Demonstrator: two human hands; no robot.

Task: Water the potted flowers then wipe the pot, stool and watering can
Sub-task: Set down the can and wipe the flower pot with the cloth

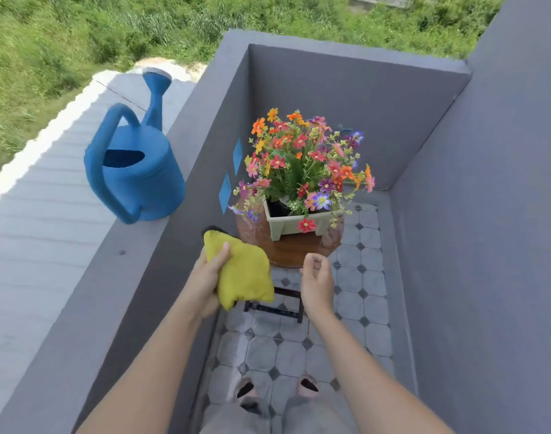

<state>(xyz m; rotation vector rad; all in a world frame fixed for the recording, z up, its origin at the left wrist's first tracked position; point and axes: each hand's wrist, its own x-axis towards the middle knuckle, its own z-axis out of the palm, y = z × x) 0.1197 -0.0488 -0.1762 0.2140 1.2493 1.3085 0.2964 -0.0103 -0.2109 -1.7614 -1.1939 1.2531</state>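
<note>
Your left hand (210,277) is closed on the yellow cloth (243,270), thumb across its top and fingers underneath, so the cloth hangs folded from that grip. Your right hand (316,280) holds nothing; its fingers are loosely curled and it hovers level with the left.

Both hands sit just on your side of the round wooden stool (286,249), with the cloth's far corner overlapping the stool's left edge in this view. The pale square pot (294,223) stands on the stool straight ahead and slightly right of the cloth, so the free right hand is the nearer one to steady it while the left wipes. The flowers (302,161) spread wide over the pot's rim and hide its far side.

The blue watering can (136,170) stands upright on the ledge (142,255) to your left, well apart from the stool, spout pointing away from you and handle toward you. It looks like the wiping stage is starting, pot or stool first.
</note>
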